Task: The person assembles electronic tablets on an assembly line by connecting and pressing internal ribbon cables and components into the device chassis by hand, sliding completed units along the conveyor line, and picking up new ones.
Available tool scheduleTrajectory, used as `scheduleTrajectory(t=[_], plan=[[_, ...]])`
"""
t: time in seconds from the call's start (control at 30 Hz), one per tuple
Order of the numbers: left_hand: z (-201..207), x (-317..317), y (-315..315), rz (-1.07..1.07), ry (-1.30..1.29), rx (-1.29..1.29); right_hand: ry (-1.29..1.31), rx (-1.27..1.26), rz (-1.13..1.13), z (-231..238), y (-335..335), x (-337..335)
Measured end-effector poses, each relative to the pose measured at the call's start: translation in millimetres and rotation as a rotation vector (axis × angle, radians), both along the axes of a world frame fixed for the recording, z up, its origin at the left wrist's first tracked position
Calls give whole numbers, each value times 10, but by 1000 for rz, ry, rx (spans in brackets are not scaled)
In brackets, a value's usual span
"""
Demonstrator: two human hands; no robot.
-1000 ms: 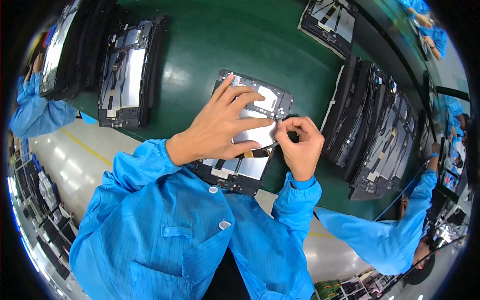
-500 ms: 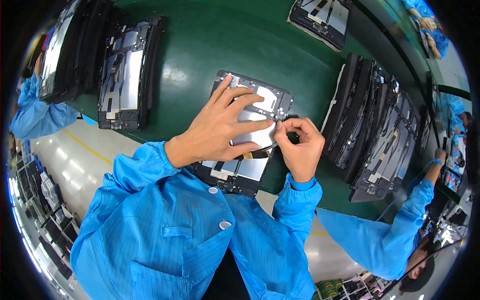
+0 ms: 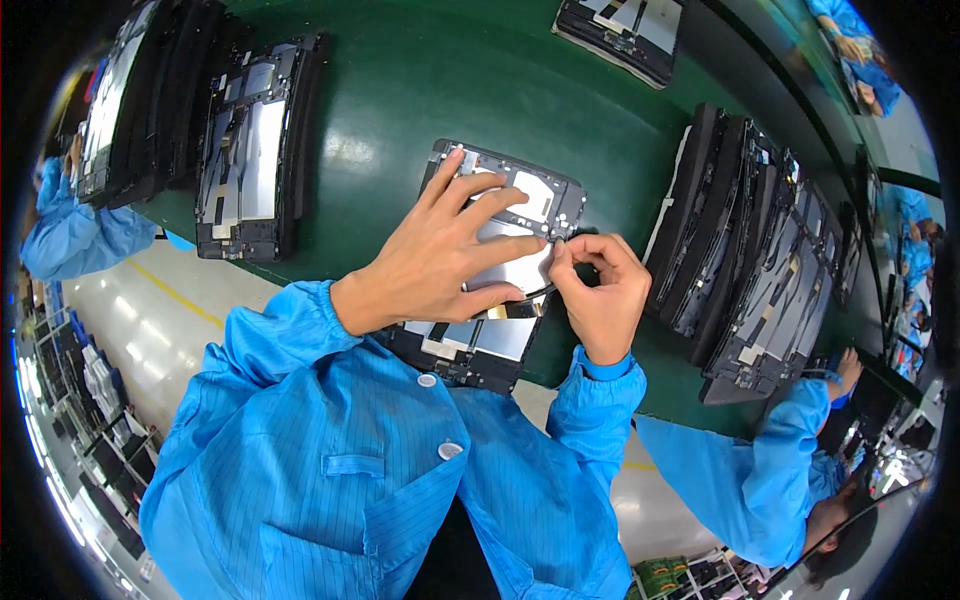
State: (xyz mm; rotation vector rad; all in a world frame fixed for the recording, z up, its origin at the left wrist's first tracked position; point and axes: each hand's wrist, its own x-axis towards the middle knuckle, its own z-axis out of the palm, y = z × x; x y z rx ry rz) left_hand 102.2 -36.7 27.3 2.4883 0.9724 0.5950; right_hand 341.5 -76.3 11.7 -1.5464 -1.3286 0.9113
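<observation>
An opened tablet body [image 3: 556,192], dark-framed with bright silver plates, lies in the middle of the green bench. My left hand [image 3: 425,250] rests across it with its fingers spread, the fingertips touching the frame and plates. At the tablet's right edge my right hand [image 3: 603,285] pinches thumb and index finger together, close to my left index fingertip. Whatever is in that pinch is too small or hidden to make out. Toward my body, a lower part with a silver panel and dark edge [image 3: 470,372] sticks out; a short gold-coloured ribbon cable [image 3: 517,309] shows beside my left thumb.
Several similar tablet bodies with black foam sheets stand stacked at the right [image 3: 765,320] and at the left [image 3: 245,150]. Another tablet body [image 3: 635,35] lies at the far edge of the green bench [image 3: 400,80]. A co-worker's blue sleeve [image 3: 775,450] is at the lower right.
My hands and the tablet body have barely moved. The far tablet body has shifted slightly away and to the left. At the right, the co-worker's arm has drawn back toward the near side.
</observation>
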Motion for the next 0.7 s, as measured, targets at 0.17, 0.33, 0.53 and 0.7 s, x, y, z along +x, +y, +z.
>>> scheduleTrajectory(t=[0.17, 0.33, 0.53, 0.7], plan=[[6, 10, 22, -13, 25, 65, 94, 10, 15, 35, 79, -11], [2, 1, 95, -114, -6, 102, -108, 96, 44, 17, 241, -100], [55, 45, 258, -272, 6, 222, -209, 99, 63, 60, 371, -115], [-19, 50, 321, -322, -33, 250, -79, 41, 14, -9, 396, -109]])
